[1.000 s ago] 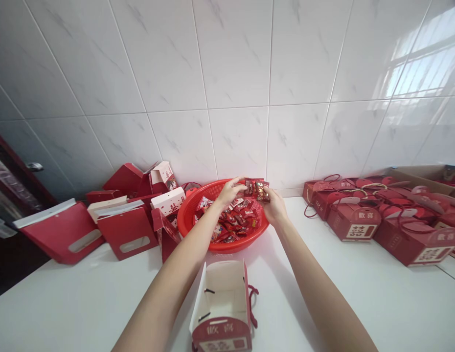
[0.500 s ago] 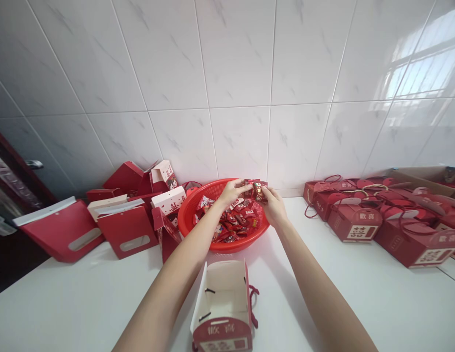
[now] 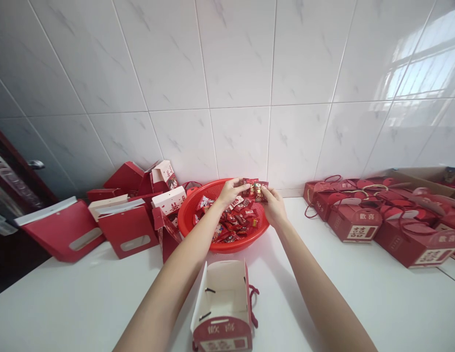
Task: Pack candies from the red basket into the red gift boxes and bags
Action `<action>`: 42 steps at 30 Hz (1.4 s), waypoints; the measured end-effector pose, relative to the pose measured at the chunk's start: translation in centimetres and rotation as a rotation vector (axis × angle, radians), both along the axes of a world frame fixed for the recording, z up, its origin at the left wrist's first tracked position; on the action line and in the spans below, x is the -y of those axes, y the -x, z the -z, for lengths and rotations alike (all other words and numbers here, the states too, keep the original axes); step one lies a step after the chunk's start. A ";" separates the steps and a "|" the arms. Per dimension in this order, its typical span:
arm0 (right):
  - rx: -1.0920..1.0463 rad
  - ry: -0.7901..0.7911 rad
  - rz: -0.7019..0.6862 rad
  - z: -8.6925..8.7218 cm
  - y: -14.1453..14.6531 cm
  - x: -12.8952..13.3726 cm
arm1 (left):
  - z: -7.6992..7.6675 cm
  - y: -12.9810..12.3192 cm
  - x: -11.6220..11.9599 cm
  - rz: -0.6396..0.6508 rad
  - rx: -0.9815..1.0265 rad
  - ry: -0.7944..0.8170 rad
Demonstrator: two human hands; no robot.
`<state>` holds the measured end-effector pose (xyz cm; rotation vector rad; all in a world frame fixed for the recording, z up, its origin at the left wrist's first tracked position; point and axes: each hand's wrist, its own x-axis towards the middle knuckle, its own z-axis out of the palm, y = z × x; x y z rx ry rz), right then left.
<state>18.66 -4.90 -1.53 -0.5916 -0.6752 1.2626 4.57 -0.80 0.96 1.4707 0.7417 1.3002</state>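
Note:
Above the back right of a red plastic basket point(image 3: 183, 215), my two hands are close together. My left hand point(image 3: 232, 192) pinches a red wrapped candy point(image 3: 251, 187). Beside it my right hand point(image 3: 274, 205) grips a dark red-brown wrapped candy point(image 3: 260, 192) with gold print. Inside the basket lies a heap of wrapped candies point(image 3: 233, 225), mostly red, partly hidden by my left wrist. Between my forearms stands an open red gift box point(image 3: 222, 328) with a pale inside and a red cord on its right side; no candies show in it.
To the left lean several red boxes point(image 3: 128, 230), some partly folded, with pale flaps. On the right, closed red gift boxes point(image 3: 354, 222) with cord handles crowd together. A brown carton point(image 3: 418, 173) sits behind them. A tiled wall point(image 3: 242, 142) rises behind the white table point(image 3: 84, 303).
The candies between my hands have turned slightly, so the gold print on the right one faces me more. Both arms and the open box stay nearly where they were.

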 end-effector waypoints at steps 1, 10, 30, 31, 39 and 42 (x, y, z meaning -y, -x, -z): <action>0.003 0.000 -0.007 0.0 0.0 0.0 | 0.0 0.0 0.1 0.004 -0.004 0.002; 0.014 0.006 -0.094 0.0 -0.4 0.2 | -0.2 -0.4 0.4 -0.018 0.013 0.059; -0.021 -0.074 -0.003 0.3 -0.4 -0.2 | 1.8 -0.2 -1.5 -0.126 -0.352 0.139; -0.030 -0.072 0.003 0.3 -0.4 -0.3 | 2.2 -0.3 -1.5 -0.114 -0.383 0.141; -0.054 -0.056 0.008 0.5 -0.5 -0.4 | 5.5 -1.6 -0.1 -0.052 -0.471 0.152; -0.058 -0.053 0.003 0.4 -0.4 -0.4 | 5.8 -1.9 0.2 -0.056 -0.473 0.142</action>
